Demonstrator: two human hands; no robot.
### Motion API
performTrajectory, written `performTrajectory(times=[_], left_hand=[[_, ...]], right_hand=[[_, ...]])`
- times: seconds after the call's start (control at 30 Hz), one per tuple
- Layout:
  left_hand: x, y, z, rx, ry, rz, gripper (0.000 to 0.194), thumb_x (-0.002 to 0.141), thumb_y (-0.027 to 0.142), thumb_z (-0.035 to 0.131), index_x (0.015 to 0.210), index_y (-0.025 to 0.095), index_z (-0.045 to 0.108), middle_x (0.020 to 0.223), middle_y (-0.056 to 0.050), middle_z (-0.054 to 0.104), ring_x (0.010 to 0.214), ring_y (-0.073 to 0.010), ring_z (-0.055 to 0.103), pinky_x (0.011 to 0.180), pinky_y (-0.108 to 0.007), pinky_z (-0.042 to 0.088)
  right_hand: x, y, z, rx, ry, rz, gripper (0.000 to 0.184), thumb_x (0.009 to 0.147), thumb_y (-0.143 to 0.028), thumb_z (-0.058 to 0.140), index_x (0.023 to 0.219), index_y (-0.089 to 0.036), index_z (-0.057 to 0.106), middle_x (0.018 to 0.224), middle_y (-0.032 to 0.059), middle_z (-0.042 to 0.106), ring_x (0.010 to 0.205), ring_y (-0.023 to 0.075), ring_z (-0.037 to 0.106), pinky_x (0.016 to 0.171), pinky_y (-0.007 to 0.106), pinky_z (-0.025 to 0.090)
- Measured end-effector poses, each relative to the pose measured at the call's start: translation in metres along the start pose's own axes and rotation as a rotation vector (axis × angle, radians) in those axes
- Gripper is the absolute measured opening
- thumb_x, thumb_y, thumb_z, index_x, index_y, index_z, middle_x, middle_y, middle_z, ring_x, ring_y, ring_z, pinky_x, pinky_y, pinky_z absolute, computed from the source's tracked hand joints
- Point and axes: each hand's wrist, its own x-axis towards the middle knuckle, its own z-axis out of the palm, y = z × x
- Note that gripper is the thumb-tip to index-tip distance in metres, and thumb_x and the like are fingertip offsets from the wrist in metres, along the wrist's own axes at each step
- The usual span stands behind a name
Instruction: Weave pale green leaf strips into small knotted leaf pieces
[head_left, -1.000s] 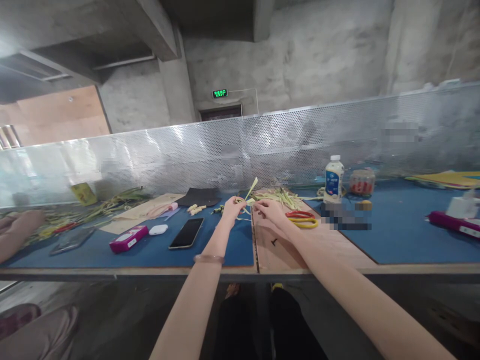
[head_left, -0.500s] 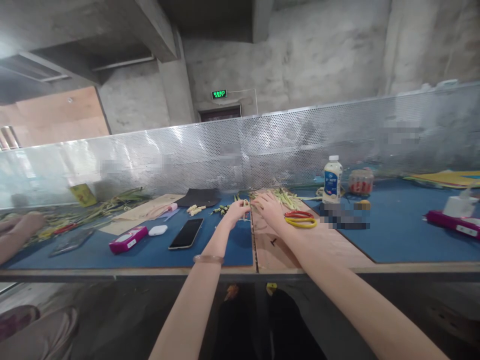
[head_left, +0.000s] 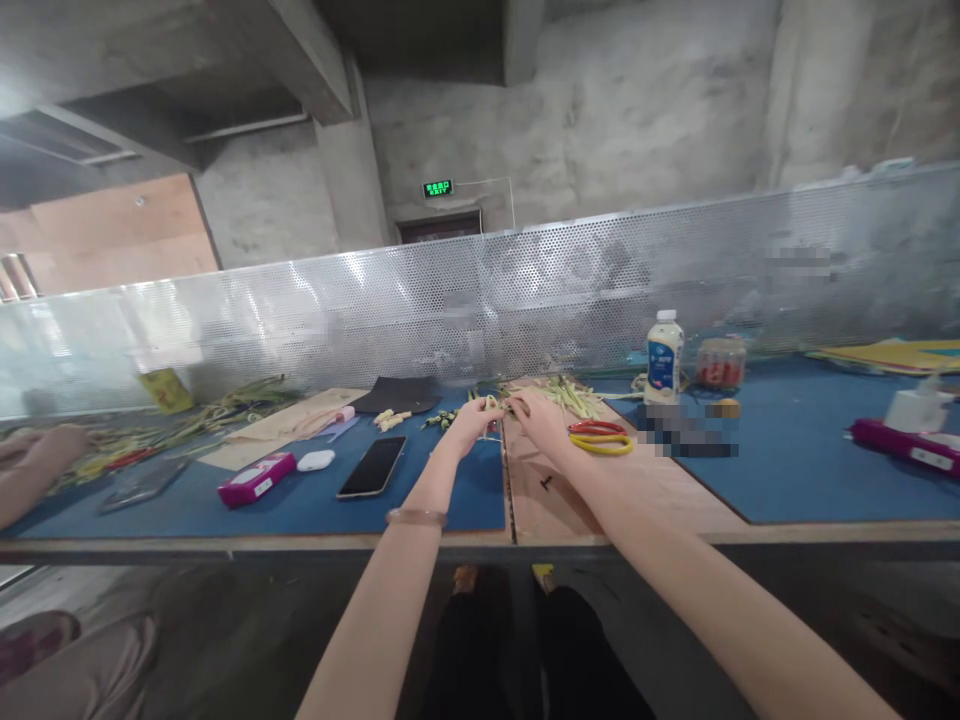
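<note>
Over the seam between the blue mat [head_left: 442,505] and the bare board [head_left: 559,520], the head view shows both hands close together at the far part of the table. The left hand [head_left: 471,425] is above the mat, its fingers curled and nearly closed, with thumb and forefinger pinching a pale strip [head_left: 491,403]. The right hand [head_left: 538,422] is over the board, fingers bent and bunched toward the left fingertips; its own knuckles hide the grip, so I cannot tell whether it has hold of the strip too. The strip is in the narrow gap between the two hands, and a thin pale end shows below the left fingers.

It looks very light, thin and bendable, more like a dried leaf than cord, so I judge it would fold easily but might split under a sharp crease or a hard pull. A flat pinch close to the fold seems the best hold, with the loose end left free.

Behind the right hand lies a heap of similar strips [head_left: 571,397]; just beside its wrist are a red loop [head_left: 596,427] and a yellow loop [head_left: 606,450], probably scissor handles. Left of the left hand are small dark green pieces [head_left: 441,419] and a phone [head_left: 373,467].
</note>
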Motion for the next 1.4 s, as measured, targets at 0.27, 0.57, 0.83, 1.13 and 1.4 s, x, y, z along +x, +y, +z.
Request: performTrajectory(times=[0.27,0.57,0.83,1.13,1.4], left_hand=[[0.004,-0.005,-0.003,0.011,0.036,-0.036,0.013,0.069,0.022,0.065,0.075,0.013,0.059,0.07,0.002,0.055,0.061,-0.0085,0.05,0.056,-0.021,0.042],[0.015,-0.02,-0.015,0.065,0.171,-0.176,0.031,0.086,0.031,0.052,0.112,0.014,0.052,0.11,-0.008,0.056,0.092,-0.0188,0.057,0.077,-0.039,0.05],[0.012,-0.019,-0.017,0.167,0.213,-0.145,0.032,0.086,0.031,0.052,0.113,0.014,0.052,0.11,-0.009,0.056,0.092,-0.0189,0.057,0.077,-0.039,0.05],[0.006,-0.01,-0.009,0.367,0.202,-0.046,0.02,0.084,0.03,0.055,0.088,0.011,0.058,0.077,-0.001,0.059,0.062,-0.0095,0.055,0.057,-0.025,0.047],[0.003,-0.008,-0.006,0.418,0.192,0.053,0.012,0.072,0.022,0.062,0.07,0.013,0.056,0.055,0.005,0.05,0.047,-0.0068,0.044,0.045,-0.019,0.034]], right_hand=[[0.001,0.001,-0.006,0.216,0.086,0.288,0.031,0.081,-0.049,0.047,0.08,-0.02,0.058,0.072,0.0056,0.062,0.077,0.0221,0.057,0.071,0.031,0.04],[0.006,0.006,-0.012,0.837,-0.178,0.537,0.055,0.086,-0.059,0.023,0.086,-0.017,0.058,0.077,0.0106,0.069,0.053,0.0173,0.06,0.053,0.031,0.049],[0.004,0.002,-0.021,1.028,-0.36,0.438,0.035,0.077,-0.03,0.049,0.108,-0.017,0.059,0.112,0.0106,0.063,0.083,0.0181,0.064,0.06,0.026,0.05],[0.002,0.008,-0.004,0.743,-0.279,0.299,0.035,0.065,-0.034,0.068,0.097,-0.02,0.066,0.088,0.0027,0.067,0.062,0.0114,0.057,0.051,0.021,0.042],[0.003,0.003,-0.004,0.474,-0.135,0.138,0.014,0.067,-0.032,0.067,0.075,-0.02,0.07,0.08,0.0026,0.062,0.075,0.0158,0.052,0.071,0.029,0.041]])
